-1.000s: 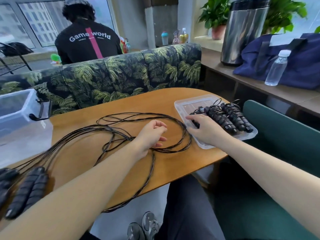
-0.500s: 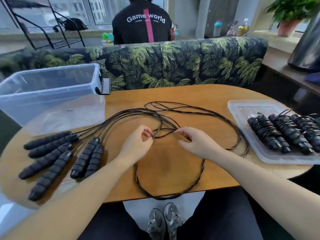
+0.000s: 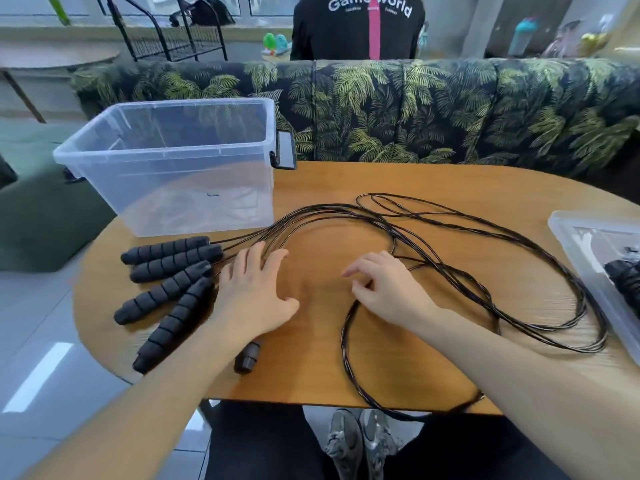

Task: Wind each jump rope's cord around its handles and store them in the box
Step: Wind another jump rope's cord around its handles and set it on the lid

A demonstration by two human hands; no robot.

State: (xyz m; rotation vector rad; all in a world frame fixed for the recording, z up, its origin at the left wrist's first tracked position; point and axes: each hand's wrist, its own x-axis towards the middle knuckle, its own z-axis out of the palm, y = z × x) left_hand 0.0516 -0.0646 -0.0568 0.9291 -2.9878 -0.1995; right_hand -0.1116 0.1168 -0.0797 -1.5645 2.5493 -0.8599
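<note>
Table (image 3: 311, 382) as landmark. Clear box (image 3: 173, 164) stands on its far-left part, nothing seen inside. Black handles (image 3: 166, 268) lie fanned at the table's left edge, just in front of the box; one more handle end (image 3: 247, 356) shows under the left forearm. Cords (image 3: 450, 258) run from the handles in loose loops across the table's middle and right, one loop hanging over the near edge. Left hand (image 3: 256, 292) flat, fingers spread, over the cords beside the handles. Right hand (image 3: 388, 292) at table centre, fingers loosely curled, touching a cord; grip cannot be told. Tray (image 3: 571, 237) at right edge holds wound ropes (image 3: 627, 278).
</note>
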